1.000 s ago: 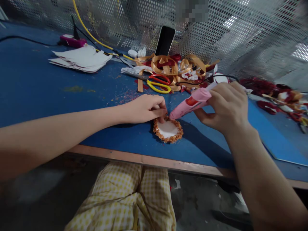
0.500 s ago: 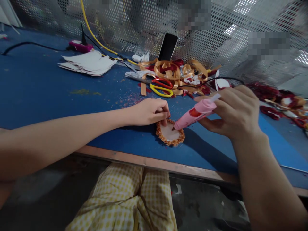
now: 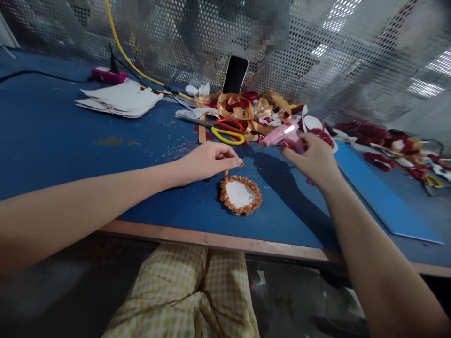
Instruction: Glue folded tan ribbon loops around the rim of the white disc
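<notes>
A round white disc (image 3: pixel 240 194) edged with ruffled orange-brown ribbon (image 3: pixel 258 203) lies flat near the table's front edge. Just beyond it, my left hand (image 3: pixel 211 162) pinches a small orange-brown bit of ribbon (image 3: pixel 241 164) between thumb and forefinger; most of that piece is hidden. My right hand (image 3: pixel 315 157) has its fingers round the pink hot glue gun (image 3: pixel 282 134), farther back and to the right. The gun's nozzle points left, toward the scissors (image 3: pixel 228 131) with red and yellow handles. Whether the gun rests on the table is hard to tell.
Behind the scissors are tangled gold ribbons (image 3: pixel 236 107) and a propped phone (image 3: pixel 235 75). White sheets (image 3: pixel 120 98) are stacked at the left, near a magenta power strip (image 3: pixel 109 75). A blue board (image 3: pixel 384 192) lies right. Perforated metal (image 3: pixel 197 42) stands along the back.
My right hand has carried the glue gun from the disc back toward the ribbon pile. My left fingers have lifted off the disc, now holding a small ribbon bit beyond it.
</notes>
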`<state>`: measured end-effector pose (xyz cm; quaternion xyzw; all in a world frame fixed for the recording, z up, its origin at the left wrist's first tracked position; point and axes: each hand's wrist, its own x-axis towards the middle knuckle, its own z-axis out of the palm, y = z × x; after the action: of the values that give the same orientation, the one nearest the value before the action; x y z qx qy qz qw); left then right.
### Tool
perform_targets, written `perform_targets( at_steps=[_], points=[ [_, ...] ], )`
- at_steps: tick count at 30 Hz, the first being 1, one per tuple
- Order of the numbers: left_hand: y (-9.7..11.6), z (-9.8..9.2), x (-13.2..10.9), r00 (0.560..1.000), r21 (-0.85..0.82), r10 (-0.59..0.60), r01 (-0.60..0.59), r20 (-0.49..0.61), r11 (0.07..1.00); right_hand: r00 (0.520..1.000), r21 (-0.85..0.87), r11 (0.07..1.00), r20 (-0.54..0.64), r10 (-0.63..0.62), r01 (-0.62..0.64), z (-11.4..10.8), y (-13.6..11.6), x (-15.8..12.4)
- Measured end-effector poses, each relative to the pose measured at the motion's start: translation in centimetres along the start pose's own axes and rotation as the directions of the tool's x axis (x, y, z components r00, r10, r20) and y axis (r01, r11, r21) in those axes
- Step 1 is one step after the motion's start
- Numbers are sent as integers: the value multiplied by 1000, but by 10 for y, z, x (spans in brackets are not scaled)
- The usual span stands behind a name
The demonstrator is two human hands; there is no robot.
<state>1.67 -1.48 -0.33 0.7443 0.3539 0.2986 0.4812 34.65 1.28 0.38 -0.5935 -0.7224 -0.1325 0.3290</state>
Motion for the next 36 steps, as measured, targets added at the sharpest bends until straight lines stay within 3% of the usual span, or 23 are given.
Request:
perform_targets(
  at_steps=[3, 6, 8, 9, 14, 18, 22, 28, 36],
  points=[
    [1, 0, -1, 1000, -8, -13, 13, -5, 1000, 991, -82, 995, 115, 67, -58, 9, 14, -3],
    [1, 1, 0, 1000, -13, -11, 11, 1, 1000, 999, -92, 995, -17, -35, 34, 12, 8, -6],
    [0, 2, 0, 1000, -18, -16, 16, 3, 1000, 970, -36, 987, -181, -161, 157, 8, -14, -8],
    [0, 3, 1, 1000, -19, -15, 15, 4, 1000, 955, 14, 975, -203, -214, 222, 5, -29, -10],
    [-2, 5, 2, 1000, -20, 8, -8, -11, 1000, 909, 225, 881, -104, -404, 417, -11, -101, -24],
    [-2, 5, 2, 1000, -31, 7, -7, -21, 1000, 885, 274, 848, -28, -465, 454, -9, -114, -32],
    [0, 5, 1, 1000, -49, -4, 4, -11, 999, 894, 367, 827, -27, -448, 426, -4, -108, -34],
    [2, 6, 1, 999, -149, 30, -28, 16, 988, 941, 525, 803, 14, -338, 281, -4, -111, -36],
    [-1, 6, 1, 997, -147, 55, -47, 52, 988, 959, 660, 751, 204, -194, 11, -8, -112, -36]
  ],
)
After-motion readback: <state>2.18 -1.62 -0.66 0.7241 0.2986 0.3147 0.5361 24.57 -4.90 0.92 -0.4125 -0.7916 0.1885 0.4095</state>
